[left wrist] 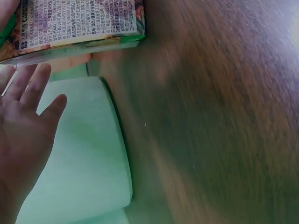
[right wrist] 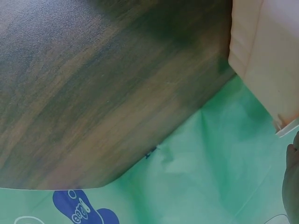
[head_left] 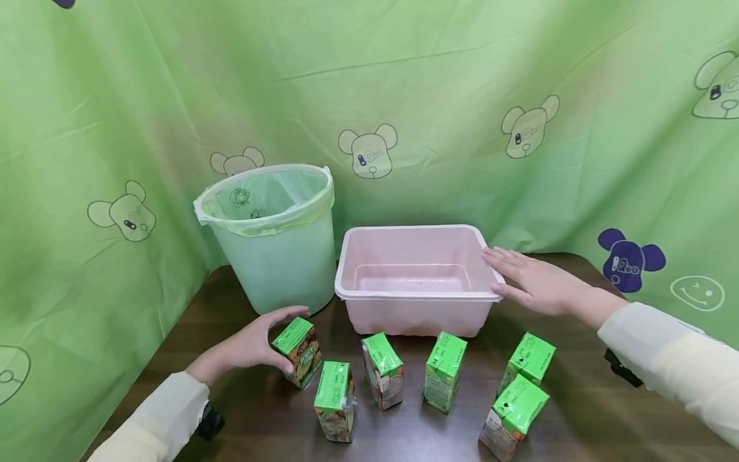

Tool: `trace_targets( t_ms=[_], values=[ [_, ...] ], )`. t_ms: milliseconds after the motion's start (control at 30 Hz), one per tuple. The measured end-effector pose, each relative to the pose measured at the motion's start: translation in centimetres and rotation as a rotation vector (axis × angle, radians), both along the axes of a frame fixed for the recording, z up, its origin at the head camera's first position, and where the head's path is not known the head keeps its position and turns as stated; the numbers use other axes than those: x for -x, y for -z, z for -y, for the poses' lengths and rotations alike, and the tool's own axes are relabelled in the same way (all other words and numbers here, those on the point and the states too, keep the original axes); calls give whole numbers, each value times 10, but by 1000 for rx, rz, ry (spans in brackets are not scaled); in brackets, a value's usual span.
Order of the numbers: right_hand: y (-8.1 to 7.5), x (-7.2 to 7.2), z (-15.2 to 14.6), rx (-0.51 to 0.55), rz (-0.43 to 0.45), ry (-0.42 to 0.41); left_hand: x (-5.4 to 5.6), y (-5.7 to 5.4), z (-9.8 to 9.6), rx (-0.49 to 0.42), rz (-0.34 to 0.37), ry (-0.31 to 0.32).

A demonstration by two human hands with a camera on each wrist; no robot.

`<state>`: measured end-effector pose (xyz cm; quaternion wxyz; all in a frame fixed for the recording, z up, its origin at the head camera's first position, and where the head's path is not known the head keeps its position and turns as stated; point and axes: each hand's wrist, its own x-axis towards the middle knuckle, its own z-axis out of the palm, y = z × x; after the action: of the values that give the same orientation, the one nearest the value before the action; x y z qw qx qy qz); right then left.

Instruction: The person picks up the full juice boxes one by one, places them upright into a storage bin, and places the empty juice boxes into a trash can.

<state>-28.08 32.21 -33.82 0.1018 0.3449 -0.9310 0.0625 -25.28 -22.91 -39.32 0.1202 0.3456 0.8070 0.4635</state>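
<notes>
My left hand is around a small drink carton with a green top and brown printed sides. The thumb lies at the carton's near side and the fingers reach past its far side, with a gap visible at the index finger. In the left wrist view, the fingers are just below the carton's printed panel; firm contact cannot be made out. My right hand rests with straight fingers on the right rim of a pink plastic basin. In the right wrist view only an edge of that hand shows.
Several matching cartons stand in front of the basin, including one beside the left hand's carton and a close pair at the right. A pale green lined bin stands behind the left hand. Green printed cloth surrounds the dark wooden table.
</notes>
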Motion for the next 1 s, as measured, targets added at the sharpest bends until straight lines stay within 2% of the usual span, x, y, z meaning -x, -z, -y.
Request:
trace_targets(
  t_ms=[200,367,500,767,1000],
  values=[
    [2,0,-1,14,-6,-2,4,4,-4,-145,183,100],
    [3,-1,-1,29,-2,-2,5,6,-4,-166,263,128],
    [3,0,-1,27,2,9,5,3,-6,-143,267,109],
    [1,1,0,21,-19,-9,3,0,-9,-94,210,53],
    [2,3,-1,-10,-23,-14,0,-4,-10,-89,167,31]
  ],
)
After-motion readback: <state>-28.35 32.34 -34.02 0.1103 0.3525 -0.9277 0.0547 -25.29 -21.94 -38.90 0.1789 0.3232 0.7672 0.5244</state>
